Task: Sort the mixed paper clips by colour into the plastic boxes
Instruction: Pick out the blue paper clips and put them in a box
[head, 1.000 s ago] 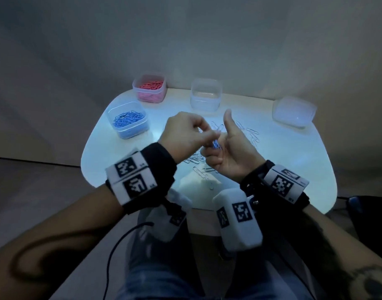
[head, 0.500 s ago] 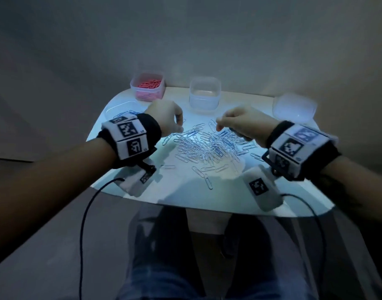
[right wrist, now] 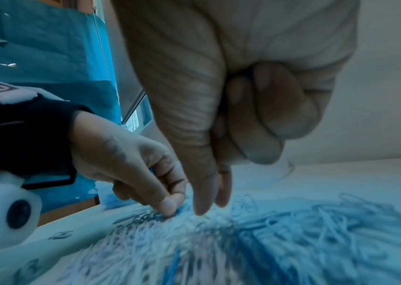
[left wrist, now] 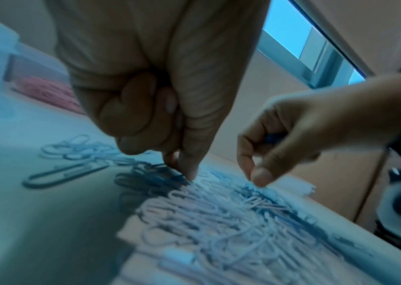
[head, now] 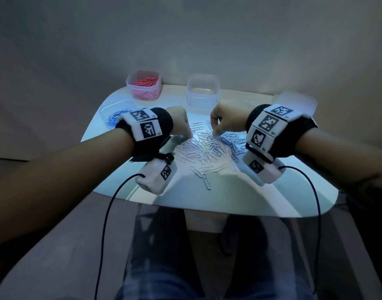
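Note:
A heap of white and blue paper clips (head: 207, 146) lies mid-table. My left hand (head: 189, 137) has its fingers curled, and thumb and forefinger pinch dark blue clips (left wrist: 150, 177) at the heap's left edge. A bit of blue shows inside its curled fingers (right wrist: 151, 170). My right hand (head: 215, 133) pinches down into the heap's far side (right wrist: 206, 208). Blue clips (left wrist: 272, 137) are tucked in its curled fingers. At the back stand a box of pink clips (head: 143, 84) and a clear box (head: 203, 90). The box of blue clips (head: 115, 118) is half hidden behind my left wrist.
A clear lid (head: 294, 100) lies at the back right, mostly behind my right wrist band. A few stray clips (head: 204, 176) lie nearer the white table's front edge (head: 229, 211). Cables hang from both wrist cameras over that edge. Walls close in behind the table.
A second ago both hands were raised together near the front edge, left fingers at the right palm with a blue clip. They have since parted, moved forward and dropped onto the heap.

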